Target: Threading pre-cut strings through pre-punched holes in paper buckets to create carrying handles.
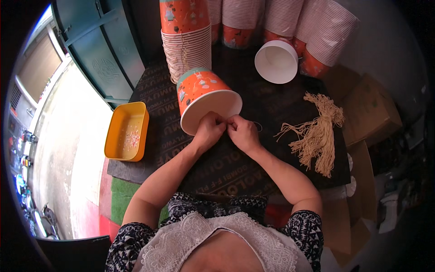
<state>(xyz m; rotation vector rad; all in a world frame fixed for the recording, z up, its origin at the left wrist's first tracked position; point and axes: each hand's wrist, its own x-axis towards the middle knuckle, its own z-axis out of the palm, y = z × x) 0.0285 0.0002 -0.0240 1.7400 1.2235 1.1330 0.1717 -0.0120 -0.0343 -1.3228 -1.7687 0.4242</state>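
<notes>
An orange paper bucket [206, 87] with a teal band and small printed figures lies tilted in front of me, its round white end towards me. My left hand [210, 129] is closed at the lower edge of that white end; what its fingers pinch is hidden. Right beside it, my right hand [243, 132] is closed too, its fingertips meeting the left ones. A thin loop of string [259, 126] sticks out next to the right hand. To the right, a bundle of beige strings [319, 133] is spread on the dark table [217, 165].
A tall stack of nested buckets [188, 52] rises behind the tilted bucket. More stacks wrapped in plastic [283, 18] line the back, with a white-lined bucket [277, 62] before them. A yellow tray [142, 136] with small bits stands left. Cardboard boxes [372, 109] lie at right.
</notes>
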